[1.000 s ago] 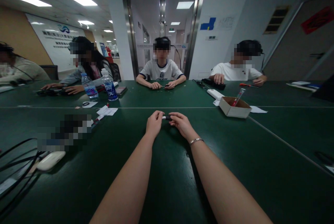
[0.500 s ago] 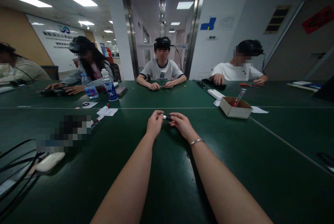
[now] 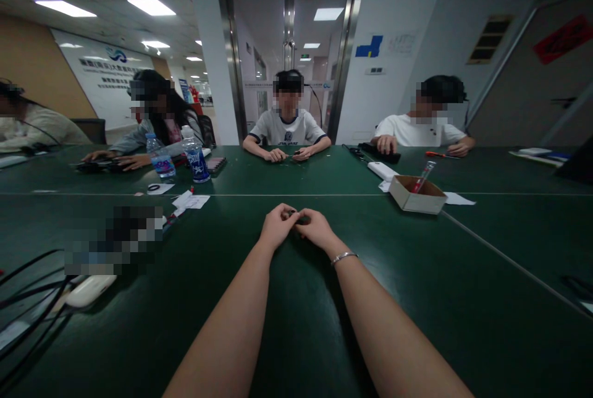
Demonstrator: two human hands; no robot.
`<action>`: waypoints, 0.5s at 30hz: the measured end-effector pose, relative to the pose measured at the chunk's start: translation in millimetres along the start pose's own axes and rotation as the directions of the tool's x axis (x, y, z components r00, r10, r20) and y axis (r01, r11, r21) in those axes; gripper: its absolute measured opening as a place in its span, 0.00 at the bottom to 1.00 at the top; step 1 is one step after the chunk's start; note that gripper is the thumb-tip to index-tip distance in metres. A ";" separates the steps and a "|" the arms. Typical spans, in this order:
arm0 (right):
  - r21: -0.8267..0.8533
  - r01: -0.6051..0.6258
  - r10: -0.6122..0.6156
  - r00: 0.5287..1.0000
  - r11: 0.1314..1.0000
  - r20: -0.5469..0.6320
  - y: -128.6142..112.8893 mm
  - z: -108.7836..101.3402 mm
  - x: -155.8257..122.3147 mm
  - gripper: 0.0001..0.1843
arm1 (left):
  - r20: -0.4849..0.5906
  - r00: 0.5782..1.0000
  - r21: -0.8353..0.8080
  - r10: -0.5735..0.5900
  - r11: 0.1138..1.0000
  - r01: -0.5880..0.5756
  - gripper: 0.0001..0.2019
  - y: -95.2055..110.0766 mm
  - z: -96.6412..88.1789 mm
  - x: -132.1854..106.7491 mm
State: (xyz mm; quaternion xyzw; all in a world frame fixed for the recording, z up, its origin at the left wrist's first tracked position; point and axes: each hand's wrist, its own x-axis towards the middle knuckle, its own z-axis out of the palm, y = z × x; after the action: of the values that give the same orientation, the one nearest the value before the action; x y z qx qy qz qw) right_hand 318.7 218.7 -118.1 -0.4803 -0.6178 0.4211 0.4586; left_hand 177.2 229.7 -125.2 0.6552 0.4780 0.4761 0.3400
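At the centre of the head view, just past the middle of the dark green worktop (image 3: 296, 324), the person's left hand (image 3: 277, 226) and right hand (image 3: 317, 228) meet, knuckles nearly touching. Between them sits a small dark object (image 3: 299, 219), mostly hidden. The fingers of both hands curl narrowly around it, pinching it from either side just above the worktop. What the object is cannot be told from here. A thin silver bracelet (image 3: 341, 256) circles the right wrist, and both bare forearms run back towards 6 o'clock.

From the hands, at 2 o'clock, an open brown cardboard box (image 3: 417, 200) stands on the worktop with a red-tipped clear tube (image 3: 424, 174) leaning out of it. A flat white rectangular device (image 3: 382, 170) lies just beyond the box. At 10 o'clock lie a few white paper slips (image 3: 191, 200), and farther out stand two clear plastic water bottles with blue labels (image 3: 194, 160). At 8 o'clock, near the edge, a white oval device (image 3: 90, 290) rests among loose black cables (image 3: 28, 290).

Straight ahead at 12 o'clock, well apart from the person's hands, a co-worker in a white T-shirt (image 3: 287, 132) holds both hands together on the far side of the worktop. Other people sit at 11 and 1 o'clock.
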 end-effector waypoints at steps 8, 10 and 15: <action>0.366 -0.094 0.049 0.990 0.926 0.130 -10.2 2.2 -4.7 0.17 | 0.046 0.997 0.205 -0.056 0.978 0.045 0.08 14.5 -3.2 -9.3; 0.370 -0.113 0.062 0.987 0.922 0.145 -12.5 2.0 -5.5 0.15 | 0.153 0.987 0.220 -0.055 0.975 0.020 0.14 26.6 -15.4 -20.3; 0.273 -0.100 0.042 0.976 0.957 0.212 -15.3 -13.5 -16.2 0.18 | 0.312 0.944 0.286 -0.104 0.958 0.011 0.25 71.6 -96.2 -89.1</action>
State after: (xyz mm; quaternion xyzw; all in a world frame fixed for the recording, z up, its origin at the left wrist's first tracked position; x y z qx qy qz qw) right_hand 330.5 201.0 -103.0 -0.3863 -0.5775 0.5680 0.4412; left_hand 99.6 121.8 -57.0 0.7515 0.4972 0.2794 0.3317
